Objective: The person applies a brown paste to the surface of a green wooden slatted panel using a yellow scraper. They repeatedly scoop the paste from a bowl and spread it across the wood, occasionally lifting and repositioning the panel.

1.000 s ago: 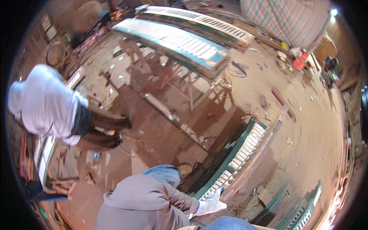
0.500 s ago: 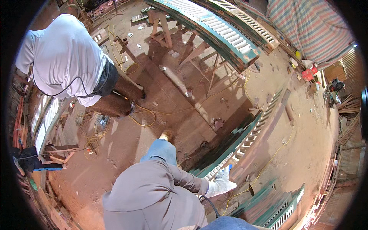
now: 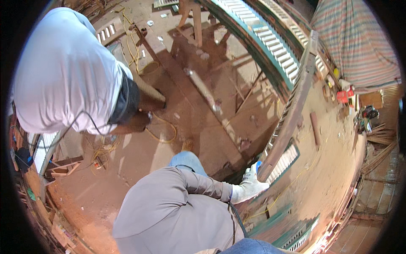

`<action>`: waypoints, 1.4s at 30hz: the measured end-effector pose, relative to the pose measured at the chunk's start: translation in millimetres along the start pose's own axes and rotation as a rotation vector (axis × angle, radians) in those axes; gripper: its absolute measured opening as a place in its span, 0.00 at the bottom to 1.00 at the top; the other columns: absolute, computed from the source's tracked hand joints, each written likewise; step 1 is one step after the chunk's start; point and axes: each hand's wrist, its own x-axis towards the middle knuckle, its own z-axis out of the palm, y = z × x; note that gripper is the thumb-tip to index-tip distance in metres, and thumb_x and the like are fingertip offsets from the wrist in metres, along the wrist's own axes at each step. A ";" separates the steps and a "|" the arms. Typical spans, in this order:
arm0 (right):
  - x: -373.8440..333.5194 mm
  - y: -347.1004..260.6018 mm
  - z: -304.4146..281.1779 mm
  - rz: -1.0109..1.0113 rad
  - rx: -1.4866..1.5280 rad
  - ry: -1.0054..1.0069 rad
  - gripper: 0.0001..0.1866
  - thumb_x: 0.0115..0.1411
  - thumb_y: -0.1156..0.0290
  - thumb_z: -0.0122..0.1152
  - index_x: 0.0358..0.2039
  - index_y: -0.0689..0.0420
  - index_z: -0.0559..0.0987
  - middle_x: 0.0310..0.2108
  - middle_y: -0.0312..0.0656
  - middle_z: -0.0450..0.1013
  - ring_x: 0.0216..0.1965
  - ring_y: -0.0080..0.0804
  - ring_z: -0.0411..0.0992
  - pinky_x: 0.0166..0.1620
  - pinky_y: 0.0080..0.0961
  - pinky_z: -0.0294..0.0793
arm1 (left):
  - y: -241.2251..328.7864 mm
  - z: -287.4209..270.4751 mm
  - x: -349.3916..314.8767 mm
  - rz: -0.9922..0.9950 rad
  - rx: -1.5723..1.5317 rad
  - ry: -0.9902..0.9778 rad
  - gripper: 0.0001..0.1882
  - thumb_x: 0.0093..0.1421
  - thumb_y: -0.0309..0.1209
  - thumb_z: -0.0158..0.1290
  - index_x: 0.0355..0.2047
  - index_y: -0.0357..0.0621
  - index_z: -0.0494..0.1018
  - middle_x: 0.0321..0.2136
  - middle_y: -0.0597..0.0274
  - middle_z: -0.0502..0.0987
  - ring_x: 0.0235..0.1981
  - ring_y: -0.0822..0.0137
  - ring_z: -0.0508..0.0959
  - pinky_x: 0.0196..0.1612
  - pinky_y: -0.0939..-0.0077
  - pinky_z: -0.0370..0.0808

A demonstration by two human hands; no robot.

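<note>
My left hand (image 3: 248, 187), in a white work glove with blue on it, is closed around the near end of a long louvred wooden shutter panel (image 3: 285, 127). The panel is raised on a slant, its brown edge facing up and its far end reaching toward the upper right. Behind it a second louvred panel with green edges (image 3: 286, 164) shows low down. My grey sleeve (image 3: 207, 186) crosses from the lower left to the glove. My right hand does not show.
At the left a person in a pale shirt (image 3: 72, 67) bends over. Painted louvred panels (image 3: 270, 40) rest on trestles at the far side. More green louvred panels (image 3: 298, 235) lie at the lower right. Yellow cords (image 3: 171, 131) and a pole (image 3: 207, 91) lie on the dirt floor.
The shutter panel in my left hand has been lifted and swung upright, its far end rising over the trestle panels. My left hand has moved slightly up and right. The other person appears larger.
</note>
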 end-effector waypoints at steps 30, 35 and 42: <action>180.9 -579.3 0.9 -0.613 -0.550 0.202 0.41 0.69 0.41 0.32 0.26 0.67 0.80 0.27 0.61 0.75 0.34 0.60 0.75 0.41 0.52 0.69 | 259.7 -296.1 359.2 -0.055 -1.055 -0.062 0.14 0.59 0.39 0.49 0.32 0.39 0.75 0.26 0.52 0.77 0.30 0.53 0.79 0.37 0.57 0.79; 150.6 -703.6 -35.0 -0.495 -0.463 0.174 0.39 0.67 0.38 0.37 0.28 0.63 0.81 0.27 0.57 0.76 0.34 0.57 0.75 0.40 0.46 0.69 | 316.1 -310.8 388.0 -0.059 -1.195 -0.036 0.18 0.57 0.43 0.49 0.30 0.38 0.74 0.24 0.51 0.76 0.26 0.48 0.77 0.34 0.52 0.77; 185.1 -824.1 -20.3 -0.474 -0.589 0.182 0.39 0.62 0.33 0.43 0.31 0.62 0.83 0.30 0.59 0.76 0.37 0.57 0.76 0.43 0.46 0.70 | 365.8 -358.0 444.3 0.197 -1.123 -0.006 0.14 0.60 0.38 0.50 0.36 0.38 0.74 0.31 0.52 0.78 0.34 0.52 0.79 0.41 0.55 0.78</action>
